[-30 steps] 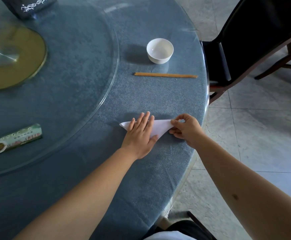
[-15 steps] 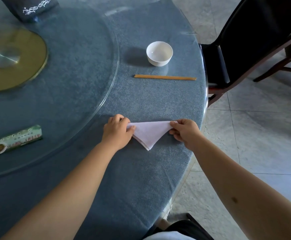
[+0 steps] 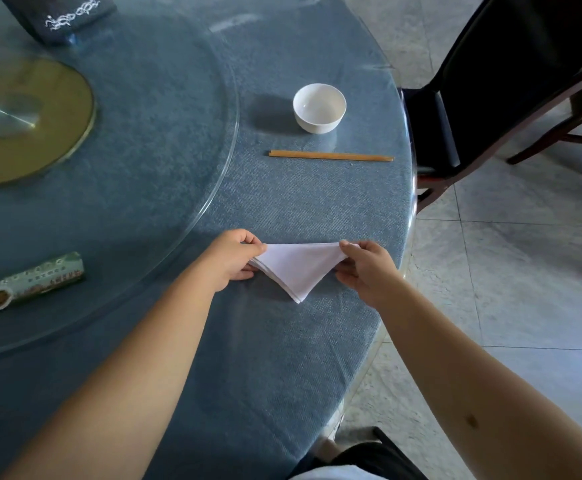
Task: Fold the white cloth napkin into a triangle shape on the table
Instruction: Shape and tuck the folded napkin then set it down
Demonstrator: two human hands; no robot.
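Note:
The white cloth napkin lies on the blue round table near its right edge, folded into a layered triangle with its tip pointing toward me. My left hand pinches the napkin's left corner. The right corner is pinched between the fingers of my right hand. Its long straight edge runs between the two hands on the far side.
A white bowl and a pair of wooden chopsticks lie beyond the napkin. A glass turntable covers the left, carrying a green packet and a dark box. A black chair stands at the right.
My left hand lifted off the flat napkin, slid to its left corner and pinched it. The triangle is now uncovered; my right hand kept hold of the right corner.

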